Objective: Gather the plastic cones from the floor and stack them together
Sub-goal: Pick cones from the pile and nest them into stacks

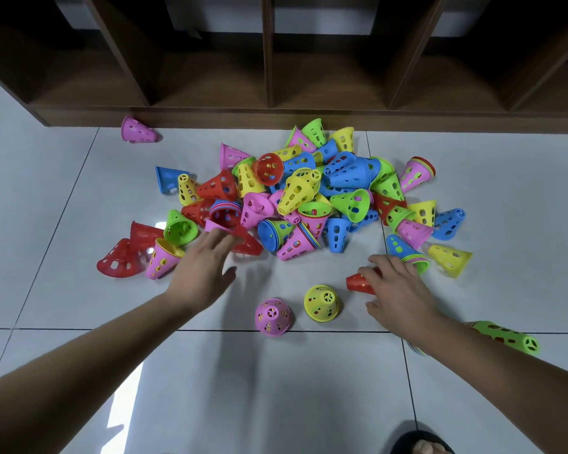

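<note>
Here we see the right hand (397, 290) curled round a red cone (358, 283) that lies on its side on the tiled floor (79, 191), one end showing left of the fingers. The left hand (207, 260) is spread, fingers straight, its tips over a second red cone (248, 245) at the near edge of the pile of cones (309, 198); whether they touch we cannot tell. A pink cone (273, 316) and a yellow cone (322, 303) stand upright between the hands.
</note>
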A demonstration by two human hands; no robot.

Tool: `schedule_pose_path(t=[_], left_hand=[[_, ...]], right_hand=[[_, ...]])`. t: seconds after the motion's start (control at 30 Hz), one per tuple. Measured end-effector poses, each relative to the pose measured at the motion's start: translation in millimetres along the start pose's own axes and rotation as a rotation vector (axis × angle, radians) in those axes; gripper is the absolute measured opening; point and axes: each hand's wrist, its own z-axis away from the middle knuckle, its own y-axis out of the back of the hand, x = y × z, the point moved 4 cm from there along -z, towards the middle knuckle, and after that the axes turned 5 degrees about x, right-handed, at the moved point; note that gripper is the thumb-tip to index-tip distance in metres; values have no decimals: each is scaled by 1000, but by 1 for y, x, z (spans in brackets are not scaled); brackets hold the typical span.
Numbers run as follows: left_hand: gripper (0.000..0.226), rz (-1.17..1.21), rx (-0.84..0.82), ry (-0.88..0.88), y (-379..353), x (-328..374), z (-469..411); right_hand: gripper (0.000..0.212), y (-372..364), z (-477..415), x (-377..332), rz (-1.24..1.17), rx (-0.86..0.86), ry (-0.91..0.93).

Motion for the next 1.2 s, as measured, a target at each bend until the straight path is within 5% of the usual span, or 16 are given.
schedule_pose_path(t=[0.3,0.57,0.9,1.2], left_hand=[[77,-158,-129,22,-16,-13,-5],[63,-225,-133,-37,-24,-13,8],[89,-296,-167,-237,-29,4,-10],[63,-266,-220,-207,-46,0,-4]], right_hand=[[59,-11,-9,9,59,-61,-5],[44,8,-18,5,-323,42,-128],[47,47,-19,-13,-673,143,-252],[48,60,-7,-33,-826,136,-254]])
